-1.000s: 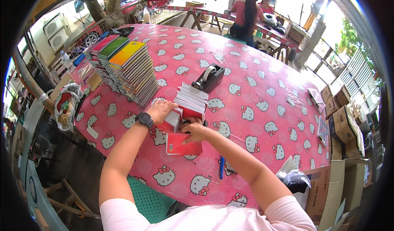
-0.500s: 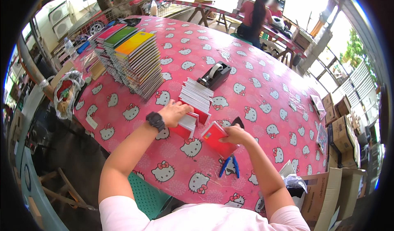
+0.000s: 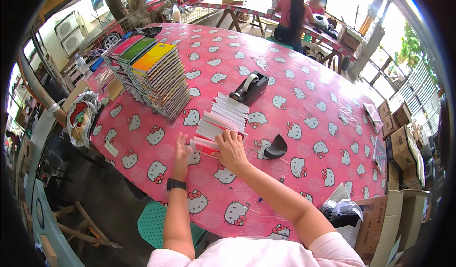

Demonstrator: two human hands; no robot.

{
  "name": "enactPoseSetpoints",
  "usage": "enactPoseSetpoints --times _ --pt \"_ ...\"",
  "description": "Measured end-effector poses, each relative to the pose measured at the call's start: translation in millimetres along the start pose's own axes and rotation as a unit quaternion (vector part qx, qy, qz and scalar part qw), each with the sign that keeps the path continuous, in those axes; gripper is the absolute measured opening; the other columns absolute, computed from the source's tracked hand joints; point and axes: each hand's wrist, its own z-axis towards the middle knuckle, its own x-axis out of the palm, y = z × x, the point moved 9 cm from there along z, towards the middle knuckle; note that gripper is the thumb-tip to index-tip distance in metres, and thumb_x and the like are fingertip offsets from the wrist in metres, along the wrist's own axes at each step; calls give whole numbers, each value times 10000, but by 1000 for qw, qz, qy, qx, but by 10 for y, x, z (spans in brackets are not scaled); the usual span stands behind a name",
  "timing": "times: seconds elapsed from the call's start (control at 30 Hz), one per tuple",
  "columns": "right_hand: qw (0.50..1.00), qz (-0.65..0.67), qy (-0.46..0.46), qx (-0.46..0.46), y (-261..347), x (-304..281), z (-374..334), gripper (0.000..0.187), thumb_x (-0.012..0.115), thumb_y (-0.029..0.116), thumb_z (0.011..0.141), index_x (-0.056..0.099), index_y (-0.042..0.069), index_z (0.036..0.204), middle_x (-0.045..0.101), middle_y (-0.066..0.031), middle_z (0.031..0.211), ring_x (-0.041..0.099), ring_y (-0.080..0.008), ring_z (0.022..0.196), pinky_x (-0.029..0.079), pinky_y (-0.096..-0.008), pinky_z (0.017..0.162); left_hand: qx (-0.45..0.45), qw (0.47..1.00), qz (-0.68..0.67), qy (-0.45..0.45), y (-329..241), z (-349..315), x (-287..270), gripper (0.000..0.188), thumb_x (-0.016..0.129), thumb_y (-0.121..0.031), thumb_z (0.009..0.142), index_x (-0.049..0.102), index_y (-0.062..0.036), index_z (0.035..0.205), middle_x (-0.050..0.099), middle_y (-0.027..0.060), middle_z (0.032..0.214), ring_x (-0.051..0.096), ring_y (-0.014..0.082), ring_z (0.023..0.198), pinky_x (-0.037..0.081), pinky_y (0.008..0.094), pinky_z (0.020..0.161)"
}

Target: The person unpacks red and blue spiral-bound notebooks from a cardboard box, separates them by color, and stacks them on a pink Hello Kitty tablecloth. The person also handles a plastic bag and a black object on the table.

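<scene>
A row of small red-covered notebooks (image 3: 229, 109) stands on edge across the middle of the table, white page edges up. At its near end my right hand (image 3: 232, 149) has its fingers curled over a red notebook (image 3: 206, 148). My left hand (image 3: 181, 154), with a black watch on the wrist, is upright beside the row's left end, fingers stretched out and holding nothing. Just beyond the row sits a black tape dispenser (image 3: 250, 87). A black curved piece (image 3: 276, 147) lies to the right of my right hand. My right forearm mostly hides the blue-handled pliers.
Tall stacks of spiral notebooks (image 3: 156, 77) with yellow, green and pink covers stand at the back left. A plastic bag (image 3: 81, 117) hangs by the left edge. Cardboard boxes (image 3: 403, 153) line the right side. Two people sit at a far table.
My right hand has carried the red notebook leftward to the row's near end. My left hand has let go of the row and drawn back toward me. The black piece is now uncovered.
</scene>
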Motion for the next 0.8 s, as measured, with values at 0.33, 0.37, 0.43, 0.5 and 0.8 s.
enactPoseSetpoints --times 0.33,0.37,0.43,0.5,0.8 --pt "999 2 -18 49 -291 54 279 593 592 297 810 393 32 1302 438 -151 1293 382 -309 1217 294 -497 985 164 883 437 50 144 50 -7 1246 876 -250 510 56 -34 1423 147 200 1466 203 299 1343 207 405 1093" --pt "998 14 -29 56 -361 12 344 532 598 244 803 441 33 1265 478 -144 1238 415 -307 1176 326 -488 959 171 887 424 58 97 112 15 1243 875 -250 509 60 -34 1422 157 201 1463 203 299 1343 208 403 1093" --pt "997 31 -41 51 -386 -26 389 427 605 154 783 519 36 1185 530 -133 1135 460 -301 1101 374 -461 912 173 890 416 73 -38 205 108 1233 875 -246 506 76 -36 1422 169 196 1460 202 296 1344 210 401 1092" --pt "998 37 -42 23 -347 -39 395 344 604 78 757 582 41 1099 556 -127 1038 485 -293 1034 408 -427 872 166 888 421 83 -135 265 206 1220 876 -237 502 98 -43 1422 173 184 1462 199 291 1345 211 403 1092" --pt "987 103 80 91 -411 238 291 233 591 219 782 600 8 880 618 -198 779 597 -373 799 469 -452 741 225 596 765 92 -375 -127 667 950 759 -152 611 247 -195 1410 272 73 1448 242 292 1340 150 579 1063"
